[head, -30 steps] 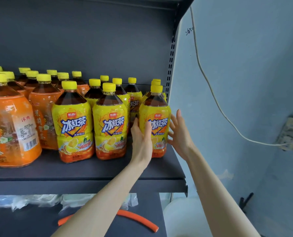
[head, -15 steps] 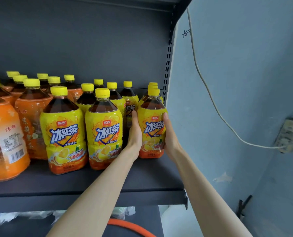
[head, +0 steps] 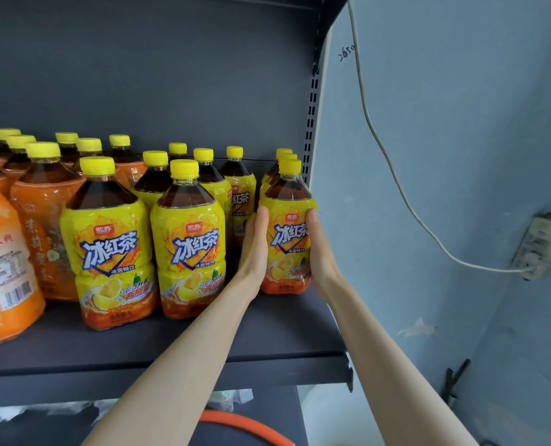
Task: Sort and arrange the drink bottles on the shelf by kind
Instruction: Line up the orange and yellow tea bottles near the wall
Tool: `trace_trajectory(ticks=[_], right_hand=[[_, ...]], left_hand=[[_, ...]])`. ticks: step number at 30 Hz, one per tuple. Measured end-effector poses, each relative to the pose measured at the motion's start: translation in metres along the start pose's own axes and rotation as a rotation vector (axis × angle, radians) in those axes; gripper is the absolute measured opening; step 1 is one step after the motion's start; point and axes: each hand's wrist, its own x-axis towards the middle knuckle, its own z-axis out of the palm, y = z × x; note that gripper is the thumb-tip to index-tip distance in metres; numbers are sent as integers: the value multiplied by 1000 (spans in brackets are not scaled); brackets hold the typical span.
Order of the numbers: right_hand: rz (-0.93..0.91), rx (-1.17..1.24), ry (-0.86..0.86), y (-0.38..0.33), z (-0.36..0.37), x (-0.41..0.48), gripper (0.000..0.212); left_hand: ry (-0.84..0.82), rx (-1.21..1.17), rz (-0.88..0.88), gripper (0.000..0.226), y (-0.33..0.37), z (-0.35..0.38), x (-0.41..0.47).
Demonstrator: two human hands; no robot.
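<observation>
Yellow-labelled iced tea bottles with yellow caps stand in rows on the right half of the dark shelf. The front-right bottle stands upright near the shelf's right end. My left hand presses flat against its left side, fingers straight. On the bottle's right side lies my right hand, palm against the label; its far fingers are hidden behind the bottle. Two more yellow bottles stand in front to the left. Orange-labelled tea bottles fill the left.
The shelf's slotted right upright rises just behind the pressed bottle. Beyond it is a blue wall with a hanging cable and a socket box. An orange hose lies on the lower level.
My right hand came in from open air onto the bottle's right side. Both hands now press the bottle, which stands a little farther back and right.
</observation>
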Motion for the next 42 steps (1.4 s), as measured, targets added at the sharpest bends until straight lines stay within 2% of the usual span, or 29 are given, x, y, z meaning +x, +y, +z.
trace_trajectory(ticks=[3,6,20,25,35,40,42], right_hand=[[-98,-4,58,24,-12,28,65],[-145,-57,51,43,-22,46,76],[-187,-37,11,50,-27,63,71],[-192,-58,28,54,-30,71,51],[-215,-83,8,53,-34,67,43],[-210,-92,13,55,-35,67,35],[-214,-94,13,56,-34,68,37]], left_hand=[[16,60,210,87,9,-35,-13],[-11,148,241,81,11,-35,-16],[40,185,283,61,18,-34,-19],[35,197,268,73,15,-35,-16],[-99,266,218,83,19,-38,-17],[-113,273,198,87,19,-40,-16],[-102,284,192,88,19,-39,-16]])
